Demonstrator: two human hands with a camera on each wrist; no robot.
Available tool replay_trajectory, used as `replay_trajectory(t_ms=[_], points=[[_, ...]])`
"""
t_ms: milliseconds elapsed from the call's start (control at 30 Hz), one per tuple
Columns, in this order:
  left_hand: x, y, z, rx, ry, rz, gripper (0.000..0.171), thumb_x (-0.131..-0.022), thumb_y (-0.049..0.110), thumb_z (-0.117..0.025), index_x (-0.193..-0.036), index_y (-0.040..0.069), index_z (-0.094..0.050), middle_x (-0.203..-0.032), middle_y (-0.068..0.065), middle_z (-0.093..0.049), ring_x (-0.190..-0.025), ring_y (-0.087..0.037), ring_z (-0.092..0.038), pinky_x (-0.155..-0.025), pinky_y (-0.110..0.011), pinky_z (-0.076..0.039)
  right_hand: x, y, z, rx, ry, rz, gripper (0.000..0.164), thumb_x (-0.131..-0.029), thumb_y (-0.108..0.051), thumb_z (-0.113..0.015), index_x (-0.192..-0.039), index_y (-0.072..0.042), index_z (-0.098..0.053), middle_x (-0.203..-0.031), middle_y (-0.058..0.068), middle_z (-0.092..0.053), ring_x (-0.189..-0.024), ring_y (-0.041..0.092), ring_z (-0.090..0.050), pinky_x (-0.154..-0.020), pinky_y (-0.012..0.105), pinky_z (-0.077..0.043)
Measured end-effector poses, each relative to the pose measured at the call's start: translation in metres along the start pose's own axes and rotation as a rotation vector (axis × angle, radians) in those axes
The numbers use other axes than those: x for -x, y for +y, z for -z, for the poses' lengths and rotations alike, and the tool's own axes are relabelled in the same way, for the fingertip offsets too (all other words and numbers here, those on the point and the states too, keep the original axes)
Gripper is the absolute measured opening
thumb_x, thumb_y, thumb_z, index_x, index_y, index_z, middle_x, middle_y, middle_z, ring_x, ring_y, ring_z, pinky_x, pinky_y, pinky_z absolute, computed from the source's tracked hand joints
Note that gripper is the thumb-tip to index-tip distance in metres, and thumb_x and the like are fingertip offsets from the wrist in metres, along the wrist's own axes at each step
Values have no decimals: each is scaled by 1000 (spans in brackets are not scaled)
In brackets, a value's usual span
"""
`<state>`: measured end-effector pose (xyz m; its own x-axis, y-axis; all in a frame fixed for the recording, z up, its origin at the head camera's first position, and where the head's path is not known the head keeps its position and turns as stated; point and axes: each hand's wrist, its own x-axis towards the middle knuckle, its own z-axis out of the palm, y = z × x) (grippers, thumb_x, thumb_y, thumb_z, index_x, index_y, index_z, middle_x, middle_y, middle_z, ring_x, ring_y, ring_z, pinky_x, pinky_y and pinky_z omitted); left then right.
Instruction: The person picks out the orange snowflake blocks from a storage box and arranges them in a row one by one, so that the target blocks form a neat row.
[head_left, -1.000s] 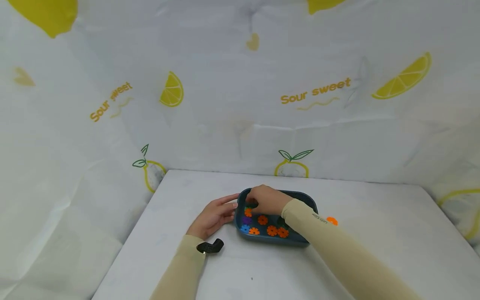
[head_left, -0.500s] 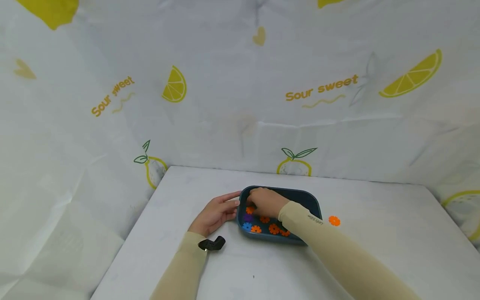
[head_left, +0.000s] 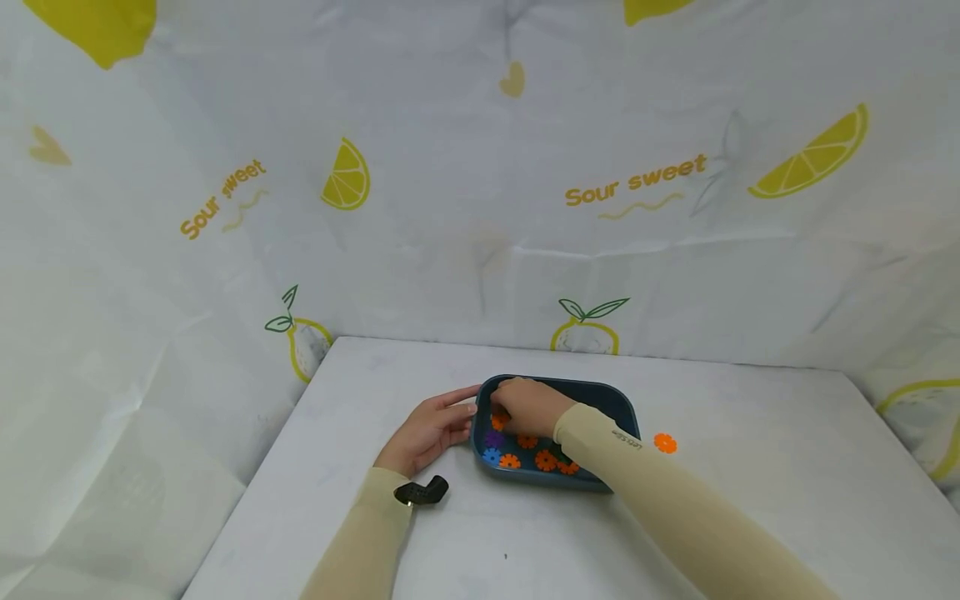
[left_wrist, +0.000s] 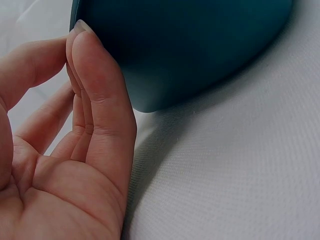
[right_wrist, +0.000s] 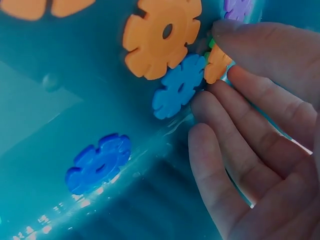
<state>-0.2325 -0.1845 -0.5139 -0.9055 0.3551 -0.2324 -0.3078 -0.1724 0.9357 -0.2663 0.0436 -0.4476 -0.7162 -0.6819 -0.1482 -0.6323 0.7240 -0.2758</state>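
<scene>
A dark teal tray [head_left: 525,477] holds several flower-shaped plastic discs in orange, blue and purple. My left hand [head_left: 427,433] is at its left end, fingertips touching the outer wall, as the left wrist view also shows. My right hand [head_left: 534,404] reaches down inside the tray's left part. In the right wrist view, its thumb and fingertips close around a small orange disc [right_wrist: 216,65] with a bit of green behind it. Next to them lie a blue disc [right_wrist: 177,87], a larger orange disc [right_wrist: 162,37] and a purple one [right_wrist: 237,9]. The right forearm hides part of the tray.
One orange disc [head_left: 665,442] lies on the white table [head_left: 525,558] right of the tray. A darker blue disc [right_wrist: 98,164] is near the tray's inner edge. A lemon-printed white sheet [head_left: 450,275] stands behind the table.
My right hand has shifted slightly within the tray's left part, and the green bit beside it is now hidden in the head view. The left hand stays at the tray's end.
</scene>
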Motion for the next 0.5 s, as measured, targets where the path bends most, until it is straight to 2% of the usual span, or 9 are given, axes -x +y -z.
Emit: replay_trajectory(t_ms=[300,500], points=[[-1,3,-2,4,15,-6,51,-104,24,-74,-154,20,-62,-121,-5,-77,-90,-12,-71,-87,-25,-62,-1,0,1,41,20,12,21,-96,-17,-84,-115,-9,-81,-112,4,-77,-101,17,-69,-103,40,-60],[0,0,-3,-4,23,4,50,-106,21,-72,-154,18,-61,-111,-1,-77,-86,-10,-69,-85,-24,-62,1,0,1,11,7,5,19,-97,-18,-83,-113,-10,-81,-110,2,-77,-98,15,-67,-102,40,-60]])
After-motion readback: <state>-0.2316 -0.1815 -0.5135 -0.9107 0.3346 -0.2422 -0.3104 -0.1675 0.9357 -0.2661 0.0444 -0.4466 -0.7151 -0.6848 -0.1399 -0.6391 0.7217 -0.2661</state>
